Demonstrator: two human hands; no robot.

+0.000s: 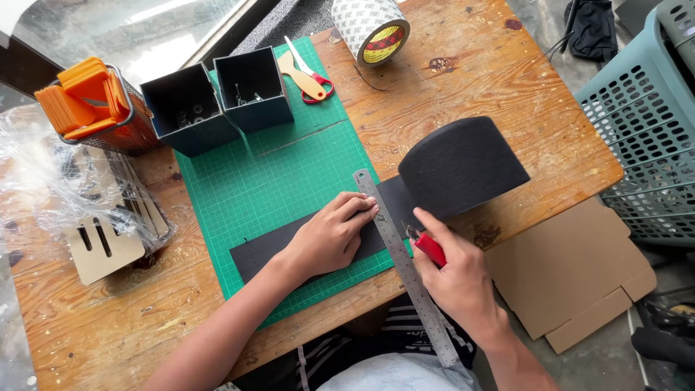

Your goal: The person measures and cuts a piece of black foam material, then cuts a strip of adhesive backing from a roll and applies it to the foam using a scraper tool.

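A long black strip of sheet material lies across a green cutting mat, its right end curling up into a thick roll. A steel ruler lies over the strip at a slant. My left hand presses flat on the strip with its fingertips on the ruler's left edge. My right hand grips a red utility knife, its tip at the ruler's right edge on the black strip.
Two dark open boxes stand at the mat's far end, next to scissors and a tape roll. Orange pieces fill a mesh basket at left. Flat cardboard and a teal crate sit right of the wooden table.
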